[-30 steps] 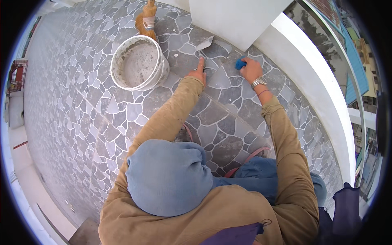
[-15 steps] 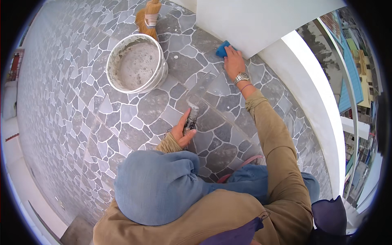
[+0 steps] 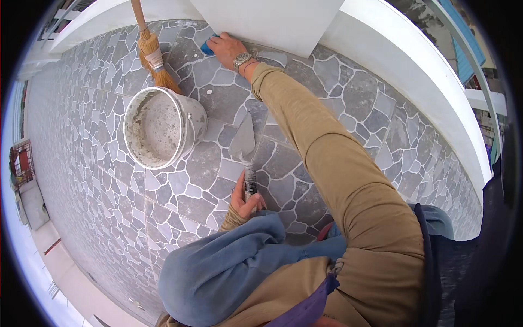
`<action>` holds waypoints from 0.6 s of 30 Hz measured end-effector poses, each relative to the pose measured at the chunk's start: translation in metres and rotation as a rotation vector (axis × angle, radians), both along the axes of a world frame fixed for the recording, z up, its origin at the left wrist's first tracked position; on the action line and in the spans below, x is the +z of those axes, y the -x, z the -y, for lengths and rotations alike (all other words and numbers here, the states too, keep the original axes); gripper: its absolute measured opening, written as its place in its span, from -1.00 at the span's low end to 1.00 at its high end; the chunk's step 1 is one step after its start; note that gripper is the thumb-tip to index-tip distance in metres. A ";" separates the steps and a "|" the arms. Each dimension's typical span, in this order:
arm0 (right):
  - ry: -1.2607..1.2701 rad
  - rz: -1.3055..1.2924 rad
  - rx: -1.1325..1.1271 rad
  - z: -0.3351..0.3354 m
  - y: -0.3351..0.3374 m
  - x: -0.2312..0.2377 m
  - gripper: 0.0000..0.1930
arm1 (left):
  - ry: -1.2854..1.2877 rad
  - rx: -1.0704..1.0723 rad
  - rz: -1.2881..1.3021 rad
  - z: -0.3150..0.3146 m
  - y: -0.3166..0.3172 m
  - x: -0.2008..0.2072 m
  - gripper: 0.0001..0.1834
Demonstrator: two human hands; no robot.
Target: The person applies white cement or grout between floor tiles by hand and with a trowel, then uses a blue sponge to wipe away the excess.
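Note:
My left hand (image 3: 246, 200) is closed round the worn, mortar-smeared handle of a pointed trowel (image 3: 243, 139), whose grey blade points away from me, low over the floor. With my right arm stretched far forward, my right hand (image 3: 229, 50) presses a blue sponge (image 3: 207, 46) to the floor at the foot of the white wall panel (image 3: 267, 19). Only part of the sponge shows past my fingers. Left of the trowel stands a white bucket (image 3: 197, 122) holding grey, wet-looking mortar (image 3: 162, 128).
A straw broom (image 3: 154, 57) with a wooden handle rests behind the bucket. Grey stone-pattern tiles with pale joints make up the floor (image 3: 204, 163). A low white curb wall (image 3: 381, 49) curves along the right, with a railing (image 3: 463, 41) beyond it.
My right hand has slid the sponge leftward along the wall's foot, away from the panel's corner. My view has shifted too. The trowel stays in my left hand, its blade now seen broader.

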State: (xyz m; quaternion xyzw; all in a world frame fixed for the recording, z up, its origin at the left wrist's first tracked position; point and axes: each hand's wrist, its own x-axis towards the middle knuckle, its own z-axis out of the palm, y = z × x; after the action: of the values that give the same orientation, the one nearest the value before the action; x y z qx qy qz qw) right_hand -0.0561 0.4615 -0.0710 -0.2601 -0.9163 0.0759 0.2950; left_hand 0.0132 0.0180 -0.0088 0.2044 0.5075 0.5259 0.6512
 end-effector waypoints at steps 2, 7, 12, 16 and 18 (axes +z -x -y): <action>0.030 0.149 -0.057 -0.002 -0.005 0.009 -0.76 | 0.040 -0.025 -0.018 -0.005 -0.003 0.001 -0.05; 0.084 0.265 -0.084 0.020 -0.081 0.014 -0.80 | 0.044 -0.036 -0.070 0.002 0.006 0.001 -0.04; 0.132 0.418 -0.158 0.039 -0.231 0.036 -0.63 | 0.021 -0.011 -0.016 0.003 0.007 0.005 -0.06; 0.234 0.565 -0.267 0.037 -0.303 0.074 -0.59 | 0.000 -0.005 0.035 0.001 0.006 -0.003 -0.08; 0.322 0.450 -0.448 0.042 -0.309 0.090 -0.60 | -0.011 -0.001 0.014 0.005 0.009 0.000 -0.08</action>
State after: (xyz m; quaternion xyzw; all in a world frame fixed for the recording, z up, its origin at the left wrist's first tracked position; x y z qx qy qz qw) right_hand 0.2527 0.4192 0.0193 -0.5080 -0.8548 0.0935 0.0501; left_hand 0.0039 0.0125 -0.0087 0.2047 0.4999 0.5299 0.6538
